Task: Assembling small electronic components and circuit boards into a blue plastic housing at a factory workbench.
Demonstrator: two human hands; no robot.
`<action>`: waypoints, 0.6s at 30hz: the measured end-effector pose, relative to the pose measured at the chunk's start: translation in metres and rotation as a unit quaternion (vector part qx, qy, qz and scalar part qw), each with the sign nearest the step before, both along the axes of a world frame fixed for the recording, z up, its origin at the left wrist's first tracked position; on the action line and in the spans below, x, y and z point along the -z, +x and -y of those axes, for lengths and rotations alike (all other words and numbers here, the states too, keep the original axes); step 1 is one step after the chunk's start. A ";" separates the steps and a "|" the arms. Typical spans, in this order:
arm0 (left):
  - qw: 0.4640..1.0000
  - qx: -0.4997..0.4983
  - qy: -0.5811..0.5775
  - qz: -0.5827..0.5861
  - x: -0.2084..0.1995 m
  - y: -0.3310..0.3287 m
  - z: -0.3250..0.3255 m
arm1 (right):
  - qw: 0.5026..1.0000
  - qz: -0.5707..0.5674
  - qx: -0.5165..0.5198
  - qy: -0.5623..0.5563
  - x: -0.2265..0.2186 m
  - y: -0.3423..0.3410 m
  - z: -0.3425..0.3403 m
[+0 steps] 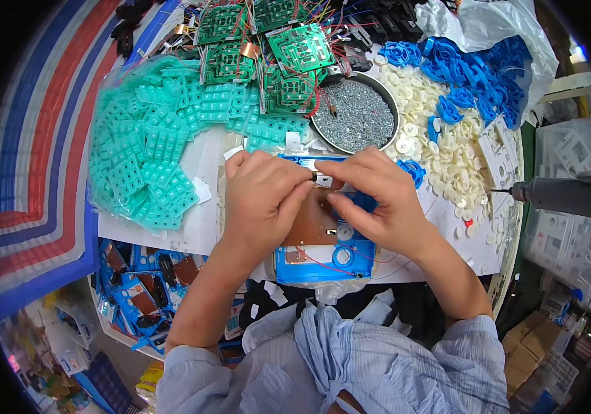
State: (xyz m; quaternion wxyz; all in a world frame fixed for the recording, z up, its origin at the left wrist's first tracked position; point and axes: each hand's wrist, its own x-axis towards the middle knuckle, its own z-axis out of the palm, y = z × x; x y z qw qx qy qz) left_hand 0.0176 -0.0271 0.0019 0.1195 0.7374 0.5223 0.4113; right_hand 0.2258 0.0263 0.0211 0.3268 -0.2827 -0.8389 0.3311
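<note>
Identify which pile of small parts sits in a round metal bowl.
The grey screws; the teal keypads and white discs lie loose on the table.

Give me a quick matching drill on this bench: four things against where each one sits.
Things:
1. teal keypad mats
2. round tray of screws
3. green circuit boards
4. power screwdriver

Places:
A. far edge, top centre
B. right of the hands
C. left of the hands
D. just beyond the hands

Pairs: 1-C, 2-D, 3-A, 4-B
</note>
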 end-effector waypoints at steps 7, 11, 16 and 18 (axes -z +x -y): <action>0.996 0.068 0.026 -0.046 0.001 -0.006 0.003 | 0.997 0.051 -0.042 0.028 -0.005 0.009 0.000; 0.995 0.082 0.021 -0.051 0.000 -0.003 0.004 | 0.994 0.099 -0.001 0.045 -0.005 0.013 -0.001; 0.997 0.059 -0.004 -0.054 -0.002 -0.004 0.005 | 0.989 0.064 0.120 0.051 -0.008 0.062 -0.031; 0.997 0.060 -0.007 -0.046 -0.008 -0.002 0.006 | 0.970 0.012 0.242 0.025 -0.006 0.086 -0.052</action>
